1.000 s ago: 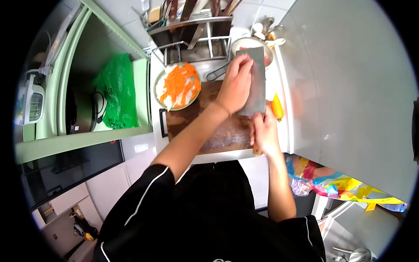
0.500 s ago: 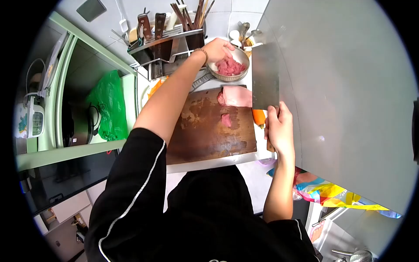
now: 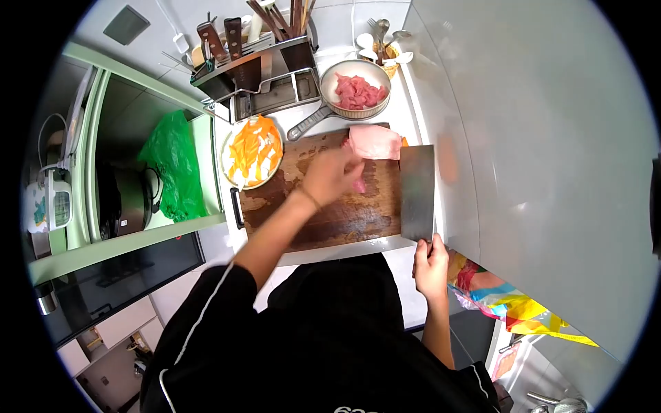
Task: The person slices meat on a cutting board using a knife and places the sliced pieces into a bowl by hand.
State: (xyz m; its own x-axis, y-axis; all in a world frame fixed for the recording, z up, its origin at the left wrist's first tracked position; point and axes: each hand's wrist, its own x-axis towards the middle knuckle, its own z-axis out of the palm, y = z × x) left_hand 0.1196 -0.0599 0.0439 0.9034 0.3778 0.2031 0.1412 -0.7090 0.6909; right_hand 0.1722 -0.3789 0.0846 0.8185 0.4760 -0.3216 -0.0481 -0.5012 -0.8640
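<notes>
My right hand (image 3: 431, 268) is closed around the handle of a cleaver (image 3: 417, 196), whose broad blade stands along the right edge of the wooden cutting board (image 3: 323, 224). Over the middle of the board is my left hand (image 3: 330, 175), smeared by motion. Its fingers are beside a small piece of meat (image 3: 359, 182); whether they grip it is unclear. A larger pale pink slab of meat (image 3: 375, 142) lies at the board's far right. Behind the board, a frying pan (image 3: 330, 76) holds sliced pink meat (image 3: 358, 92). An orange bit shows behind the cleaver.
To the left, a plate (image 3: 226, 164) bears orange and white slices (image 3: 255, 148). A knife and chopstick rack (image 3: 275, 89) stands at the back, with a basket of spoons (image 3: 391, 62) to its right. A grey panel (image 3: 537, 158) borders the right side.
My left hand has moved from the pan back toward me, over the board. My right hand has brought the cleaver nearer to me. The plate of slices is now uncovered.
</notes>
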